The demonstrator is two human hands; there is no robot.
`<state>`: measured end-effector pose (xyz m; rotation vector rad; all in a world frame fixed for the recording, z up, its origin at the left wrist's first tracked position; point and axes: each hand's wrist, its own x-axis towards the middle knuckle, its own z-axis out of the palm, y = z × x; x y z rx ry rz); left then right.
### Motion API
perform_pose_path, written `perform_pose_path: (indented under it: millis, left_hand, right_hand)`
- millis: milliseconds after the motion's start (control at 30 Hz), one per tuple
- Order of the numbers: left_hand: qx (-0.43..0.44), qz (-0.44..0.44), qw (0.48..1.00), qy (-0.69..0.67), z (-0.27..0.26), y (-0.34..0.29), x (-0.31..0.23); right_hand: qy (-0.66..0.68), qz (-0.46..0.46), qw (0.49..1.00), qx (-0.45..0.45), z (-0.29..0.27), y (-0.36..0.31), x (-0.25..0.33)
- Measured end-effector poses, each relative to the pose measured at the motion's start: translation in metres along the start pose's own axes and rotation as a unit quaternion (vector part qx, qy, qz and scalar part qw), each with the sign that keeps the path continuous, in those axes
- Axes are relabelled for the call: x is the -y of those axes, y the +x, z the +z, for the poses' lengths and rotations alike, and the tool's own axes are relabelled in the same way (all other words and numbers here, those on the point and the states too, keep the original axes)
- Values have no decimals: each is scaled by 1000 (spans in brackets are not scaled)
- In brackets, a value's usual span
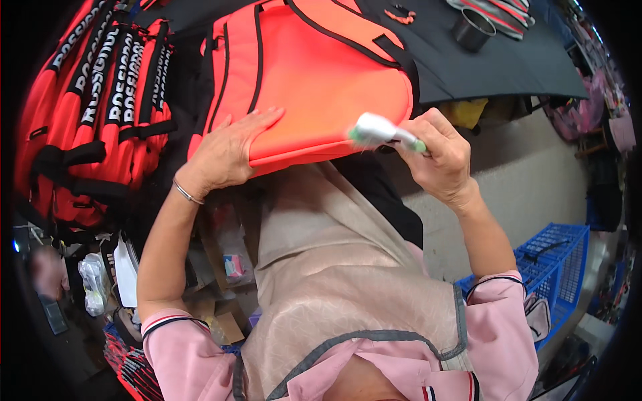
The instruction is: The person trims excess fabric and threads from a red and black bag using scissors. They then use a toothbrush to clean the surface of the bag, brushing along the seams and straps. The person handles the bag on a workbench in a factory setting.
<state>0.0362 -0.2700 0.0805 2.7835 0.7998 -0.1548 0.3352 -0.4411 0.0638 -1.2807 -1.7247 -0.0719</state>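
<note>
Left hand point(231, 150) lies flat, fingers spread, on orange bag point(314, 80); right hand point(438, 157) grips white tool point(384, 130) (perhaps a marker).

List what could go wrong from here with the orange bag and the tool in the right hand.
1. The orange fabric bag overhangs the black table edge, steadied only by the flat left hand; it may slide off.
2. The right hand has its grip on a white-and-green tool right at the bag's corner; a slip could mark the fabric.
3. The metal cup nearby could be knocked over.
</note>
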Motion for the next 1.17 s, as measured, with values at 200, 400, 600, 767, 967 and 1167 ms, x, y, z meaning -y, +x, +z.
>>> perform_pose_path:
  millis: [200, 400, 600, 767, 967, 1167]
  left_hand:
    - [-167, 1, 985, 53, 55, -20, 27]
    - [-470, -69, 874, -99, 57, -63, 13]
    - [-546, -375, 647, -378, 144, -63, 23]
    - [-501, -302, 414, -698, 158, -61, 8]
    - [-527, -280, 596, -537, 74, -73, 18]
    - [-501, -192, 750, -387, -120, -50, 30]
  right_hand:
    - [96, 143, 982, 82, 32, -30, -31]
    - [256, 337, 906, -17, -10, -31, -51]
    - [23, 355, 934, -45, 23, 17, -141]
    - [103, 422, 900, 33, 68, 13, -148]
    - [327, 467, 822, -2, 47, 30, -134]
    - [395, 368, 841, -2, -22, 46, -221]
